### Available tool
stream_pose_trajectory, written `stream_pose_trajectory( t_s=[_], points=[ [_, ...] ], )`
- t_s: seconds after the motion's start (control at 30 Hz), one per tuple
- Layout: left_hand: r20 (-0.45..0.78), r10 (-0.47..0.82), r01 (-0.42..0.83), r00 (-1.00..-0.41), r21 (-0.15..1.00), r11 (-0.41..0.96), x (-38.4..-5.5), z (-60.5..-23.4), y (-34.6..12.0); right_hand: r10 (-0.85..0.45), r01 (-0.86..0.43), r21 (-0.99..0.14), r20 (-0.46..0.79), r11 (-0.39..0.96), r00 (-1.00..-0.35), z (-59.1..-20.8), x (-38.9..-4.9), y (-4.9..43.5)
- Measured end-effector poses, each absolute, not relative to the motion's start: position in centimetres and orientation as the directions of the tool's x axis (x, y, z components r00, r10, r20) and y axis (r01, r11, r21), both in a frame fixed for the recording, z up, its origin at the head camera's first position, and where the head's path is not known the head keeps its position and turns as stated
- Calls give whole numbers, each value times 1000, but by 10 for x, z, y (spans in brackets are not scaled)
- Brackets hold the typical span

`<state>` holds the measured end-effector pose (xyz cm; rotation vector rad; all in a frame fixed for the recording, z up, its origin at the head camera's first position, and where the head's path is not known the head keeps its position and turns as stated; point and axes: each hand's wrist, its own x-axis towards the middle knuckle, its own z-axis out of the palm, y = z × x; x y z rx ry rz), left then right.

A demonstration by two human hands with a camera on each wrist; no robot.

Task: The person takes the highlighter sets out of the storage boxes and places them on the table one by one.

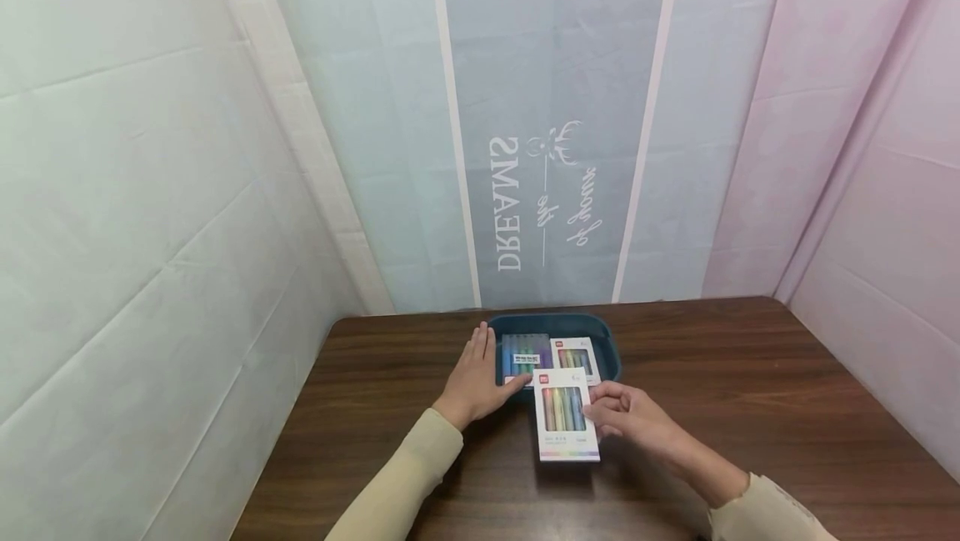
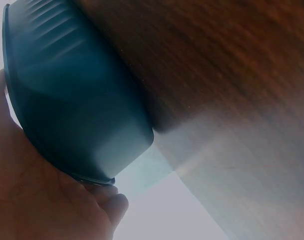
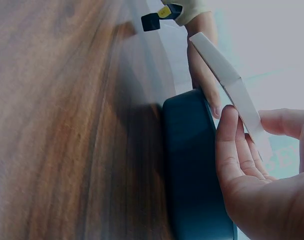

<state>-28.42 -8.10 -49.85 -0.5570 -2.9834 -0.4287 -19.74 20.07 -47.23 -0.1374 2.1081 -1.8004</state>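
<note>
While left hand (image 1: 472, 376) lies straight-fingered along rim of dark teal plastic basket (image 1: 557, 324), right hand (image 1: 636, 419) pinches white windowed pen box (image 1: 567, 416) at its right edge. Box raised over wood-grain tabletop (image 1: 750, 383), at basket's near side: red logo top left, row of multicoloured pens behind window, rainbow strip along bottom. Counted: one basket; two white boxes, one held, matching box (image 1: 573, 358) inside; one blue-to-purple pen pack (image 1: 517, 345), white-labelled, beside it.
</note>
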Motion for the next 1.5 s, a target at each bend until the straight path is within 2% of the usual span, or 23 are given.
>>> stream_pose_trajectory(
  t_s=[0.17, 0.43, 0.73, 1.17, 1.5],
  points=[
    [122, 345, 366, -931, 256, 895, -284, -501, -80, -319, 162, -972, -210, 171, -924, -476, -193, 199],
    [134, 351, 375, -927, 267, 888, -284, -502, -80, -442, 147, -985, -173, 93, -880, -484, -183, 195],
    [128, 341, 364, -931, 275, 890, -283, -500, -80, -510, 140, -989, -142, 42, -848, -494, -179, 187],
    [124, 332, 354, -935, 283, 891, -284, -501, -81, -536, 162, -984, -179, 80, -825, -501, -175, 175],
    [139, 339, 365, -930, 280, 888, -284, -502, -81, -580, 157, -987, -144, 28, -802, -508, -171, 162]
  ],
)
